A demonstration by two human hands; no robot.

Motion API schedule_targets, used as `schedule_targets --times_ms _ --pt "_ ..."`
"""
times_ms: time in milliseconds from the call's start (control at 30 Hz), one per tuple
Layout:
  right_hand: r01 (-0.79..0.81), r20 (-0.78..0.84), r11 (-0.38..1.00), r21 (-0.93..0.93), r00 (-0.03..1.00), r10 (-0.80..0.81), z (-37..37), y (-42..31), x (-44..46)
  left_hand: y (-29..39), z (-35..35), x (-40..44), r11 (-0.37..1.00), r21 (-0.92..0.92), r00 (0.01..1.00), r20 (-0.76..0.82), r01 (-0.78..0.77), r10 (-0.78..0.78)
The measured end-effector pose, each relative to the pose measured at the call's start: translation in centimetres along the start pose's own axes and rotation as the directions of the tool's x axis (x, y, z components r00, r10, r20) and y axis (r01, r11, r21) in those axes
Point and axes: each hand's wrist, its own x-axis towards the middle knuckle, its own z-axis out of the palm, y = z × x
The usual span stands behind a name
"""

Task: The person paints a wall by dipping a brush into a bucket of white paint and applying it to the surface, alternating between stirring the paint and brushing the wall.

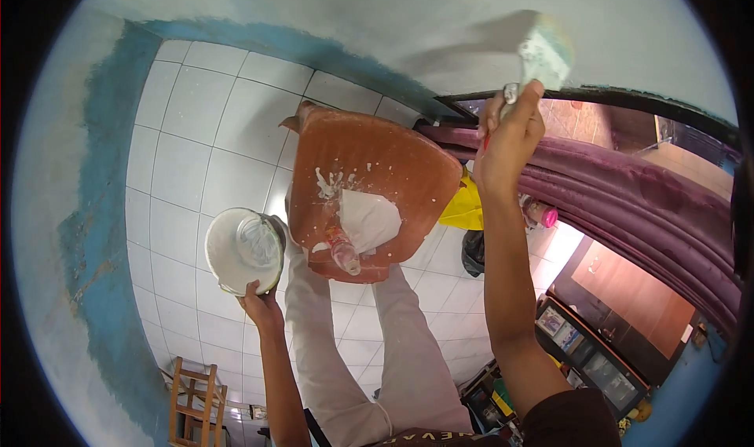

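My left hand grips the lower rim of a white bucket, which is tilted and has pale paint inside. Raised at the upper right, my right hand is closed on a paint brush whose bristles are against or very near the pale wall. Between my arms stands a reddish-brown plastic chair with white splashes. On it are a white bag or sheet and a clear bottle with a red label.
A purple curtain hangs at the right below a dark frame. Yellow and black bags lie beyond the chair. A wooden stool or ladder stands lower left, a dark cabinet lower right. White tiles cover the floor.
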Motion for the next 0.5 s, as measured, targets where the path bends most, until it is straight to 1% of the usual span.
schedule_targets --times_ms 33,67,133,200,267,300,333,367,400,467,500 --pt "0.108 -0.008 0.993 -0.052 0.994 -0.109 0.1 0.3 -0.2 0.4 0.3 -0.1 1.000 -0.003 1.000 0.012 0.003 -0.003" --pt "0.105 -0.009 0.993 -0.053 0.994 -0.106 0.9 1.6 0.3 0.6 0.3 0.0 1.000 -0.001 1.000 0.010 0.005 -0.005" --pt "-0.006 -0.103 1.000 -0.001 0.995 0.006 3.1 6.8 2.9 1.0 0.1 0.6 1.000 -0.022 0.998 0.060 0.007 -0.006" --pt "0.070 -0.048 0.985 -0.156 0.996 -0.079 3.3 14.4 4.7 1.3 -0.3 1.4 1.000 -0.005 0.998 0.066 0.022 -0.022" --pt "-0.092 -0.005 0.964 -0.249 0.996 0.094 3.6 18.8 4.2 1.6 -0.5 1.9 0.999 0.016 0.997 0.069 0.039 -0.040" --pt "-0.100 -0.008 0.962 -0.253 0.995 0.102 3.7 20.5 4.3 1.9 -0.3 2.0 0.998 0.043 0.999 0.031 0.035 -0.037" --pt "-0.309 -0.023 0.926 -0.215 0.950 0.312 4.2 21.7 4.4 2.1 -0.3 2.0 0.997 0.071 1.000 -0.007 0.031 -0.030" --pt "-0.503 -0.028 0.847 -0.171 0.862 0.506 4.4 22.7 4.3 2.3 -0.5 2.1 0.997 0.076 0.999 -0.011 0.031 -0.031" --pt "-0.506 -0.030 0.846 -0.169 0.860 0.509 4.7 22.4 4.1 2.5 -0.6 2.2 0.996 0.080 1.000 -0.003 0.025 -0.025" --pt "-0.569 0.018 0.818 -0.086 0.820 0.572 4.9 21.1 4.5 2.9 -0.7 2.7 0.996 0.085 1.000 0.010 0.018 -0.019" --pt "-0.459 -0.007 0.886 -0.064 0.888 0.460 5.5 18.5 4.4 3.1 -0.7 2.9 0.997 0.079 1.000 0.019 0.015 -0.017"
